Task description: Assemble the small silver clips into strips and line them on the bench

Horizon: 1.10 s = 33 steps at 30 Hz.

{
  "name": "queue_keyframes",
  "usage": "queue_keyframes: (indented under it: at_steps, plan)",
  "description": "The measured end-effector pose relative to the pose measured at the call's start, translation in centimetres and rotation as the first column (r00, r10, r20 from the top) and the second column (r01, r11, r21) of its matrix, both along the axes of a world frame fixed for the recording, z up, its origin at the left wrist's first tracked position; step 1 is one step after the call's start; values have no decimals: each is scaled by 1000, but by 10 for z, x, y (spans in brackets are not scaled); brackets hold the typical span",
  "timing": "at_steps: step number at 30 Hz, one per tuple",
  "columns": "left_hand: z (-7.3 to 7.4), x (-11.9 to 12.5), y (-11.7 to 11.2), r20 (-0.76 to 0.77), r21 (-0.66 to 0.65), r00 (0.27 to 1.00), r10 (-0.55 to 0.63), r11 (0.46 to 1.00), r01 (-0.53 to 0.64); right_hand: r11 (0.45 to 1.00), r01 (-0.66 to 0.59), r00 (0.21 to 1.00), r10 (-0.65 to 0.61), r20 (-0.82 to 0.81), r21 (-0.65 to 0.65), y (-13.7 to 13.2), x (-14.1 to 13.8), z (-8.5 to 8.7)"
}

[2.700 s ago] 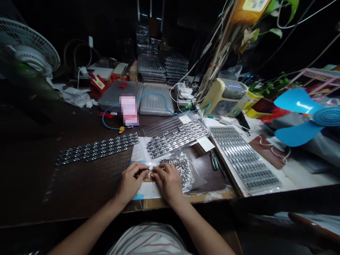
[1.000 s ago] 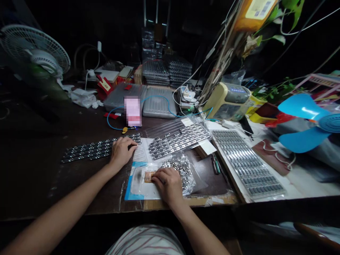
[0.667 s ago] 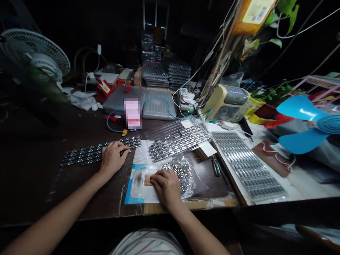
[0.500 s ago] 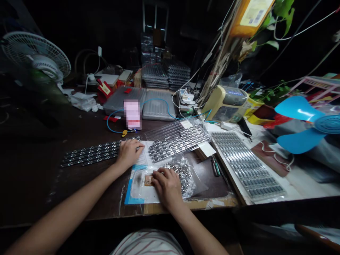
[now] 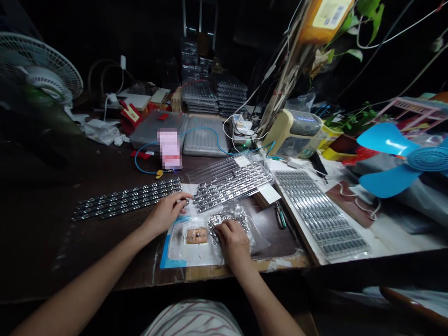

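My left hand (image 5: 164, 213) is over the white paper, its thumb and forefinger closed around a small shiny metal part (image 5: 188, 200). Rows of dark strips with metal pieces (image 5: 129, 198) lie just left of it. My right hand (image 5: 235, 240) reaches into a clear plastic bag (image 5: 257, 228) of loose small metal parts (image 5: 217, 218). Its fingers are bent together at the pile, and what they pinch is hidden. Between the hands, a tan block (image 5: 196, 235) with tiny pieces on it rests on a white and blue sheet (image 5: 171, 261).
Behind the hands lies a clear tray (image 5: 234, 184) partly filled with metal pieces. A long filled tray (image 5: 322, 217) is to the right, near a screwdriver (image 5: 280, 215) and a blue-bladed fan (image 5: 420, 158). A phone (image 5: 170, 148) with a blue cable stands further back.
My right hand has moved right, off the tan block and onto the loose parts. My left hand has drawn slightly away from the strips, and a small metal part now shows at its fingertips.
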<state>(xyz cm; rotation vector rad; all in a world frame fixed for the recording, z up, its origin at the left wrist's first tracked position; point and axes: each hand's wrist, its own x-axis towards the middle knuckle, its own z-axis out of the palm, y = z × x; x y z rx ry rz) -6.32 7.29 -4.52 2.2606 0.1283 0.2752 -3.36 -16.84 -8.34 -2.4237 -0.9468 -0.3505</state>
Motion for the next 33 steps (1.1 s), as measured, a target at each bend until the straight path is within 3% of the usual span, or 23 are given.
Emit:
queue_keyframes:
  at_steps: [2, 7, 15, 25, 30, 33]
  plan:
    - [-3, -24, -9, -26, -91, 999, -26, 996, 24, 1000, 14, 1000, -14, 3, 27, 4, 2, 0]
    - [-19, -56, -36, -5, -49, 1000, 27, 998, -27, 994, 2, 1000, 0, -16, 110, 3, 3, -1]
    - [-33, -53, -53, 119, 27, 993, 2, 1000, -5, 988, -8, 999, 16, -47, 156, 1, 3, -1]
    - [-33, -55, -56, 123, 159, 992, -35, 987, 15, 982, -23, 999, 31, -39, 186, 3, 3, -4]
    - [-31, -54, -59, 103, 160, 994, -43, 987, 26, 978, -31, 998, 42, -52, 206, 2, 2, 1]
    - [-32, -55, -56, 144, 92, 990, -7, 996, -6, 966, -62, 993, 85, -83, 252, 6, -1, 6]
